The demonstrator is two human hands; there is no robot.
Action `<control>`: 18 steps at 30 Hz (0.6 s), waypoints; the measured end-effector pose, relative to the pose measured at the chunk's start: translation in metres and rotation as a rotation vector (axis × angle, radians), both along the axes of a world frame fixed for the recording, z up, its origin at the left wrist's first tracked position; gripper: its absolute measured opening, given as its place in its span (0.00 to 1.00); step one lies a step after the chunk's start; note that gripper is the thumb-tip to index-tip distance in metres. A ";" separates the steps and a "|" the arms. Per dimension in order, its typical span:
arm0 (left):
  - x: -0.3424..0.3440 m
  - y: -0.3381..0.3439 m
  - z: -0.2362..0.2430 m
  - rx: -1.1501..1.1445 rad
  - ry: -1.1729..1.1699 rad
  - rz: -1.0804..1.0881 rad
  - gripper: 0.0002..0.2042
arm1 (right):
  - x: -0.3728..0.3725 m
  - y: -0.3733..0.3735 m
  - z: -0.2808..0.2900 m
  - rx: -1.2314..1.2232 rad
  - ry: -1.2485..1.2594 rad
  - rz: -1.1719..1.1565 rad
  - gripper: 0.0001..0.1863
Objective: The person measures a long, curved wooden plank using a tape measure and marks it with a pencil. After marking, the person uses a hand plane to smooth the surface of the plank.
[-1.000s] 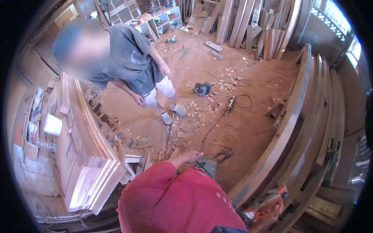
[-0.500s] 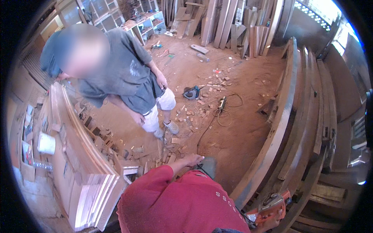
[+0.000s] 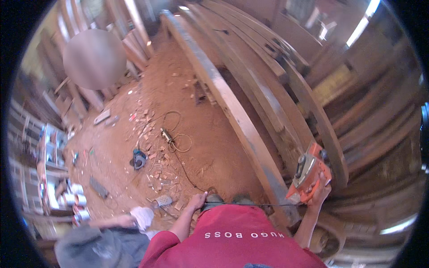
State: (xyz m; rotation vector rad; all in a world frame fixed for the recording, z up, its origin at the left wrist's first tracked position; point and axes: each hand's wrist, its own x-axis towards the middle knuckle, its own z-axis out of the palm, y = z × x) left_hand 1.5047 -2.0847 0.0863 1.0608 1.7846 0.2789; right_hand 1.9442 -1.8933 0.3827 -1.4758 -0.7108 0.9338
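Note:
An orange electric planer is gripped in my right hand, fingers wrapped round its handle. It is held up at the right, over the end of the near long timber beam. From the planer a dark power cord runs across the front of my red shirt to my left hand. That hand is closed on the cord at waist height. Beyond it the cord trails over the floor to a socket block with loose loops of cable.
More long timber planks lie beside the beam. A blue power tool rests among wood offcuts on the dirt floor. At lower left stands a co-worker in a grey shirt. White shelving stands at the left, and boards lean at the back.
My view has swung right, towards the beams. My right hand has raised the planer from low beside the beam. My left hand stays at my waist with the cord.

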 end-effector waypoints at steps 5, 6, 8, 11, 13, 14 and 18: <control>0.007 0.036 -0.001 0.124 -0.048 -0.075 0.37 | 0.024 -0.024 0.015 0.093 -0.057 -0.086 0.23; 0.022 0.057 0.054 0.157 0.036 -0.137 0.37 | 0.026 -0.029 0.017 0.094 -0.090 -0.137 0.22; -0.002 0.045 0.003 0.082 -0.043 -0.145 0.37 | 0.024 -0.033 0.020 0.062 -0.104 -0.147 0.20; 0.043 0.058 0.043 0.102 0.011 -0.156 0.35 | 0.054 -0.045 0.019 0.031 -0.112 -0.157 0.20; 0.063 0.055 0.039 0.051 -0.009 -0.169 0.34 | 0.076 -0.049 0.013 0.006 -0.124 -0.179 0.20; 0.075 0.053 0.039 0.054 0.018 -0.179 0.34 | 0.087 -0.052 0.008 -0.021 -0.157 -0.169 0.21; 0.101 0.017 0.022 0.015 0.071 -0.078 0.33 | 0.121 -0.057 -0.021 -0.125 -0.218 -0.059 0.19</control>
